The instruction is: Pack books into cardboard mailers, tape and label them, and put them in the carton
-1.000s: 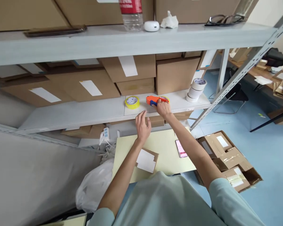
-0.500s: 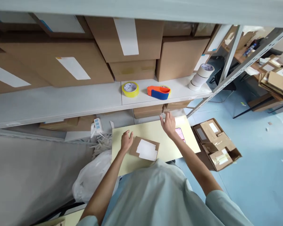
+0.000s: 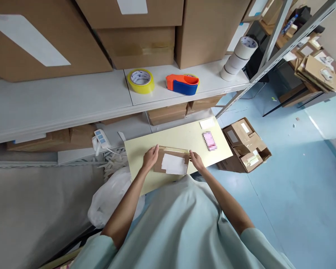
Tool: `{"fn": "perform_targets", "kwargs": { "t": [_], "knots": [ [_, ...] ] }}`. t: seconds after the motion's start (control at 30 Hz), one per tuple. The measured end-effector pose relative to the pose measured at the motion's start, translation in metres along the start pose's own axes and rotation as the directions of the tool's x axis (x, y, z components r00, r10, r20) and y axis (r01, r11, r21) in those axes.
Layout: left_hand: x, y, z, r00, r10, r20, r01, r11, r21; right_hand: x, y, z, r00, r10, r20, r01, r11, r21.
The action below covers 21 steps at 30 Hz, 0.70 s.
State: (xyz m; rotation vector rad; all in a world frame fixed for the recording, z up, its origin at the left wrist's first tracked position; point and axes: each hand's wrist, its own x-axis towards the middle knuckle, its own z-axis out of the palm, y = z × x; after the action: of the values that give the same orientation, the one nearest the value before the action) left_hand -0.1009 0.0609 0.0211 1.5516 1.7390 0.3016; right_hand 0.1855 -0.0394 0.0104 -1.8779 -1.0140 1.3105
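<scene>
Brown cardboard forms the flat parcel, held over the near half of the cream table, close to the person's shirt. White paper with a stepped outline covers much of its upper face, and a pale strip runs along its far edge. 2 hands have it: the left hand has its grip clamped on the far left corner, and the right hand has its grip clamped on the far right corner. Whether the underside touches the table, I cannot tell.

Right of the parcel, well apart from it, lie a pink, pixelated item and, just beyond that, a white slip. On the shelf above the table, 1 yellow tape roll lies flat, with an orange and blue tape dispenser to its right and a leaning stack of white rolls near the upright. A white plastic bag sits left of the table; on the blue floor to the right stands a carton filled with smaller boxes.
</scene>
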Motion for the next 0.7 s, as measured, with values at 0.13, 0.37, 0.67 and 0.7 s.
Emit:
{"fn": "perform_targets", "kwargs": {
  "t": [0.13, 0.37, 0.67, 0.7],
  "knots": [
    [-0.020, 0.001, -0.006, 0.996, 0.062, -0.063, -0.067, 0.995, -0.075, -0.019, -0.005, -0.006, 0.997, -0.047, -0.068, 0.055, 0.992, 0.117],
    [-0.062, -0.004, 0.019, 0.982, 0.064, -0.176, -0.116, 0.946, -0.302, -0.022, -0.013, -0.011, 0.967, -0.161, -0.198, 0.163, 0.987, -0.004],
    [-0.076, -0.028, 0.046, 0.981, -0.052, -0.186, 0.006, 0.971, -0.238, -0.004, -0.011, 0.006, 0.965, -0.154, -0.213, 0.028, 0.865, -0.500],
    [-0.075, -0.028, 0.048, 0.982, -0.037, -0.183, -0.002, 0.977, -0.211, -0.005, -0.010, 0.012, 0.962, -0.159, -0.221, 0.012, 0.834, -0.551]
  ]
}}
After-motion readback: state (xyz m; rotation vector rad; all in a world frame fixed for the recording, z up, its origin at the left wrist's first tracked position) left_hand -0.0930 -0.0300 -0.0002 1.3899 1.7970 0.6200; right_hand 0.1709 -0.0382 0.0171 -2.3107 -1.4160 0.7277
